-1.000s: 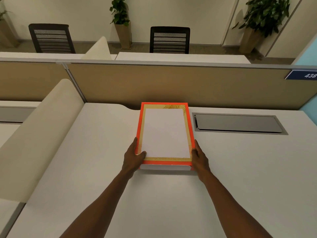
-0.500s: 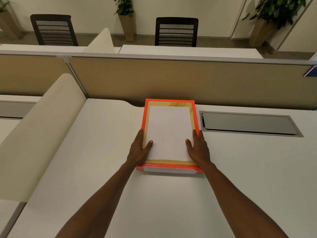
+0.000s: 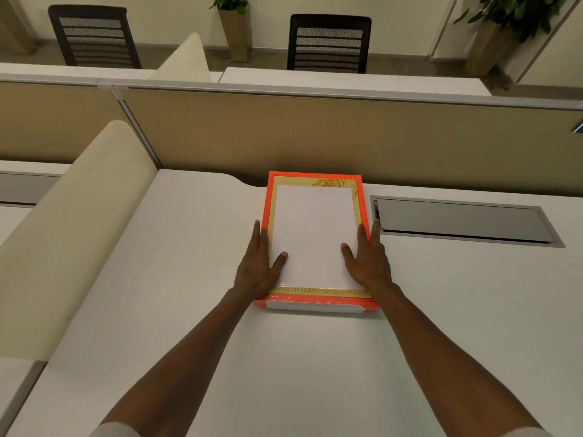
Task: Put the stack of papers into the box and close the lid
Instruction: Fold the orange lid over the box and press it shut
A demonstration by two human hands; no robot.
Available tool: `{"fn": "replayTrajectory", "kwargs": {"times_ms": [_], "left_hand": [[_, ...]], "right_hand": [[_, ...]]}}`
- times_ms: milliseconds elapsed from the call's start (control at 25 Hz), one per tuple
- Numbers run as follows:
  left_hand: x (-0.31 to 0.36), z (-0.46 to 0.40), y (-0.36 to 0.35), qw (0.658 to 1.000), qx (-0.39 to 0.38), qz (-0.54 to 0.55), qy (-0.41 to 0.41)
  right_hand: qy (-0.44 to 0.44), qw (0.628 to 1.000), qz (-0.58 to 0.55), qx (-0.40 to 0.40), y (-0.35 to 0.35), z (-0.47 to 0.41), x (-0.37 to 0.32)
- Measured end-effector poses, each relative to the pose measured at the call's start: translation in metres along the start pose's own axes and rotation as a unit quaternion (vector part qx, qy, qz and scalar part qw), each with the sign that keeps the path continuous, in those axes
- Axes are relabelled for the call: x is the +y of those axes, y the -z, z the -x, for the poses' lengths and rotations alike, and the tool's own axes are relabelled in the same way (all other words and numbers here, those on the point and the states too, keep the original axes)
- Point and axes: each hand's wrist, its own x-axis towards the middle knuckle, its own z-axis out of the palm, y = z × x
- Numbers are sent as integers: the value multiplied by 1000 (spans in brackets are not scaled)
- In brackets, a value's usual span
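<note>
Head view: orange box point(image 3: 265, 212) sits w/ its lid shut at the far-middle of the white surface point(image 3: 176, 326), far end touching or just short of the tan partition point(image 3: 315, 134), grey cable hatch point(image 3: 463, 220) just beside it to the right. The white stack of papers point(image 3: 314, 236) lies on top of the gold-patterned lid, not inside, so the task looks barely begun. Left hand point(image 3: 257, 266) is spread flat along the stack's left edge, thumb on top of the sheets, fingers straight along the side; right hand point(image 3: 367, 263) mirrors it on the right edge. Both are open, pressing rather than gripping; can't tell if any fingertips are under the sheets. Step in hand, I'd judge: squaring up the stack & getting hold of it to lift it off. To do it well: squeeze both long edges evenly so the sheets stay aligned, slide fingers under the bottom sheet before raising, keep thumbs on top, lift level. Set it on bare surface near the front edge, clear of the box, so the lid can swing. Risk: bottom sheets slipping out, or the box shifting toward the hatch.
</note>
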Motion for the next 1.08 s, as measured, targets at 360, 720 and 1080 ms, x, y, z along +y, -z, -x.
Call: {"fn": "replayTrajectory", "kwargs": {"times_ms": [360, 720, 1080], "left_hand": [[3, -36, -4, 990, -46, -129, -31], [4, -23, 1, 996, -22, -81, -15], [-16, 43, -18, 999, 8, -11, -46]], "right_hand": [[34, 995, 90, -11, -5, -26, 0], [16, 1000, 19, -3, -2, -7, 3], [31, 999, -1, 22, -23, 55, 14]]}}
